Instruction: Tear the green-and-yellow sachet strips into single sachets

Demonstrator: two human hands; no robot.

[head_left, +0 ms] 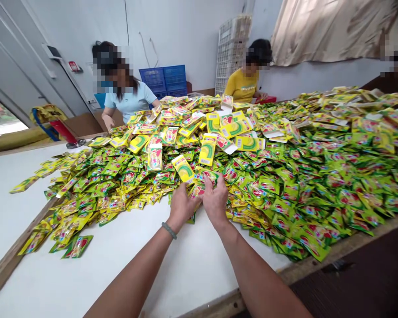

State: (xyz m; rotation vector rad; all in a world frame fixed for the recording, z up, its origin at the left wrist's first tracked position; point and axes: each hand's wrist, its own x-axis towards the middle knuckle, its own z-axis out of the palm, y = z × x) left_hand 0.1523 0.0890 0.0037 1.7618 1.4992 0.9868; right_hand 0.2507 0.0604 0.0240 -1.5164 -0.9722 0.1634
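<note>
My left hand [181,206], with a green bead bracelet [169,230] on its wrist, is at the front edge of the heap. Its fingers are closed on a small foil packet [198,191] that shows between my two hands. Just beside it, my right hand [216,199] has its thumb and forefinger round another green and red packet [212,176]. A yellow carton [183,168] with a green curved print lies tilted just beyond my left thumb. Further up the heap is a second yellow carton [207,150]. My fingertips are partly hidden among the packets.
A wide heap of green packets [272,185] covers much of the white table [126,265], with cartons [172,115] piled on top. Across from me sit a person in light blue [129,99] and one in yellow [243,84]. Blue crates [164,79] stand behind; a wooden strip [16,238] runs at left.
</note>
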